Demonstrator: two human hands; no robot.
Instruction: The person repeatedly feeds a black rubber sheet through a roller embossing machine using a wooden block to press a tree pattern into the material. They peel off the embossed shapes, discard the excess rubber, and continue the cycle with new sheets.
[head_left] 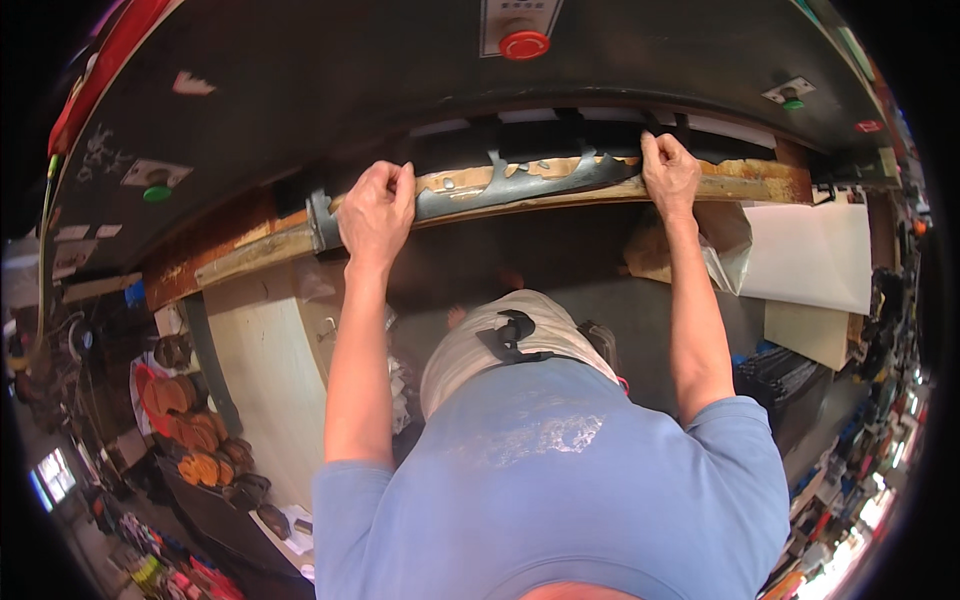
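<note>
Dull grey metal strip (500, 185) with jagged, cut edges, worn wooden board (610, 188) rough and patchy with brown residue, matt black machine housing (350, 90), glossy red plastic button (524, 44), smooth pale paper sheets (810, 255), soft blue cloth shirt (560, 480)

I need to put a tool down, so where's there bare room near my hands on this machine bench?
The wooden ledge is bare left of the left hand, out to its end. Between the left hand and the right hand the grey metal strip fills it. The floor at lower left is crowded with brown pieces.
</note>
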